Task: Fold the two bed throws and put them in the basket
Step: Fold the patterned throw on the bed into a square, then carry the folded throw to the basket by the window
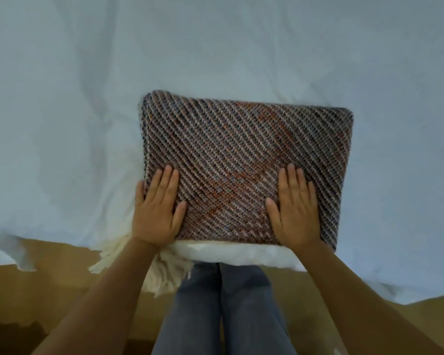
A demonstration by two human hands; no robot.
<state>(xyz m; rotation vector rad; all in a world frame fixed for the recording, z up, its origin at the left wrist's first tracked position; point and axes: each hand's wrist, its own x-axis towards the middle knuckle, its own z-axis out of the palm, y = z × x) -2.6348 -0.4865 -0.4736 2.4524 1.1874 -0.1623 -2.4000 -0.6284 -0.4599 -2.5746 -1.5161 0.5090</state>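
Note:
A knitted throw with diagonal brown, grey and orange stripes lies folded into a thick rectangle near the bed's front edge. It sits on top of a folded white throw, whose cream fringe hangs over the edge. My left hand presses flat on the striped throw's near left corner, fingers straight. On its near right part my right hand lies flat in the same way. No basket is in view.
A white bed sheet covers the whole upper view, rumpled at the left. Below the bed edge runs a tan floor. My legs in grey jeans stand against the bed.

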